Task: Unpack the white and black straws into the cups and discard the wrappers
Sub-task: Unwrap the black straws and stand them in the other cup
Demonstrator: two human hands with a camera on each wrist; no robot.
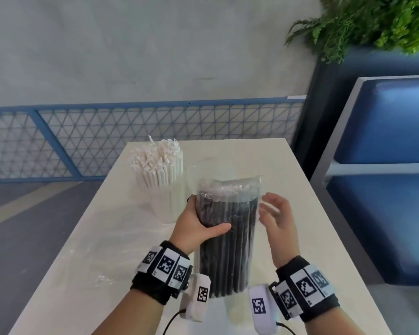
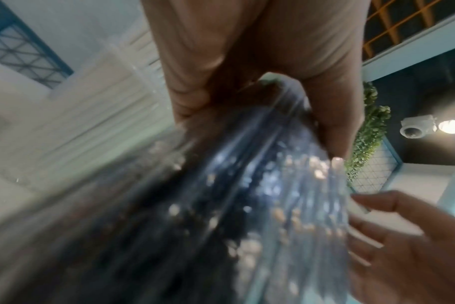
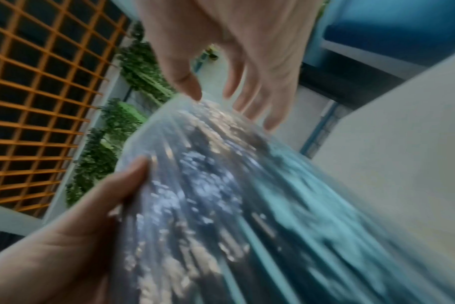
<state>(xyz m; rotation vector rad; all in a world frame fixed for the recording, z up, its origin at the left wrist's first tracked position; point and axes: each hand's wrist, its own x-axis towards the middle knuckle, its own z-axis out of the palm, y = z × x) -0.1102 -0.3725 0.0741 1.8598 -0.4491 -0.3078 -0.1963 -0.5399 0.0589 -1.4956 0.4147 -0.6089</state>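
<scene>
A bundle of black straws (image 1: 230,238) in a clear plastic wrapper (image 1: 230,183) stands upright over the middle of the white table (image 1: 102,238). My left hand (image 1: 198,226) grips the bundle's left side, thumb across the front. My right hand (image 1: 276,216) hovers at the wrapper's right side with fingers relaxed and spread, holding nothing. An empty clear cup (image 1: 213,165) stands just behind the bundle. White straws (image 1: 160,163) fill a clear cup (image 1: 167,204) at the back left. The wrist views show the wrapped bundle (image 2: 247,205) (image 3: 208,195) close up and blurred.
A crumpled clear wrapper (image 1: 104,279) lies on the table's left front. A blue mesh railing (image 1: 131,139) runs behind the table. Blue padded seating (image 1: 385,165) and a green plant (image 1: 373,22) stand to the right.
</scene>
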